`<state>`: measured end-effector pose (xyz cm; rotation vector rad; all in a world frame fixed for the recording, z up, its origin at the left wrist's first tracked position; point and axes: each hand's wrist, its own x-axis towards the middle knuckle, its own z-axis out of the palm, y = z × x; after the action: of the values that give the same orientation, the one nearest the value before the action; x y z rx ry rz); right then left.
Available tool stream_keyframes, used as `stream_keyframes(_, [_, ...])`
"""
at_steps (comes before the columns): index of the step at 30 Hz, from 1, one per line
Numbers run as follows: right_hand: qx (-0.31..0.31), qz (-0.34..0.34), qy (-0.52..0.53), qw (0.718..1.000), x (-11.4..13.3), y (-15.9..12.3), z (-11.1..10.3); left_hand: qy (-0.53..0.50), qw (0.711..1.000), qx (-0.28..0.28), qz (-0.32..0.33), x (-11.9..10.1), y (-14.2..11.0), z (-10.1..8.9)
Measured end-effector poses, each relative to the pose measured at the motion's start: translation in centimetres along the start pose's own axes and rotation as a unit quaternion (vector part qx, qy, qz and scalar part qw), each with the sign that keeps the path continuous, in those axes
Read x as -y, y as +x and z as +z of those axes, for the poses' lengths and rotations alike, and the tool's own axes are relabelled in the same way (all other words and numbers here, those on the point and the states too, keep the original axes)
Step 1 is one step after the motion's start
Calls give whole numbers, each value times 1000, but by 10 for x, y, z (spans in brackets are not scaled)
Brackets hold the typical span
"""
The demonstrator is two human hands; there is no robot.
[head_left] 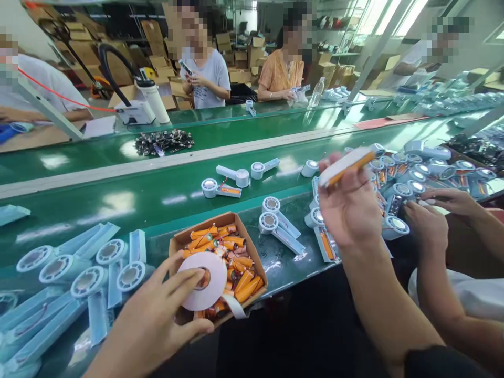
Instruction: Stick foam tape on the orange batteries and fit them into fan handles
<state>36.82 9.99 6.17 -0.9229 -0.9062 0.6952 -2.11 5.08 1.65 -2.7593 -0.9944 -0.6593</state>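
Observation:
My left hand (157, 310) has its fingertips in the core of a roll of white tape (214, 281), gripping it above a cardboard box (258, 302). A loose end of tape hangs at the roll's lower right. Inside the box lie several orange-wrapped battery cells (248, 286) with thin wires. My right hand (350, 210), raised to the right of the box, is closed around a slim orange battery cell (346, 165) with a white upper face. Pale blue handheld fan housings (270, 221) lie between the box and my right arm.
More fan housings (88, 281) are piled at the left. Others lie on the green conveyor belt (169, 186) and at the right, where a co-worker's hands (429, 220) work close to my right arm. Across the belt are people, a black tangled heap (163, 143) and a bottle (316, 93).

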Motion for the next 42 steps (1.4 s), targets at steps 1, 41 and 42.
stream_keyframes(1, [28,31,-9,999,0,-7,-6,-13,1000,11,-7,14,18,-2])
stream_keyframes(41, [400,-18,-699,592,-132,179,-37,-43,935,342,-81,43,413,207])
stream_keyframes(42, [398,-18,-709,582,-130,177,-38,-44,936,339,-81,42,416,207])
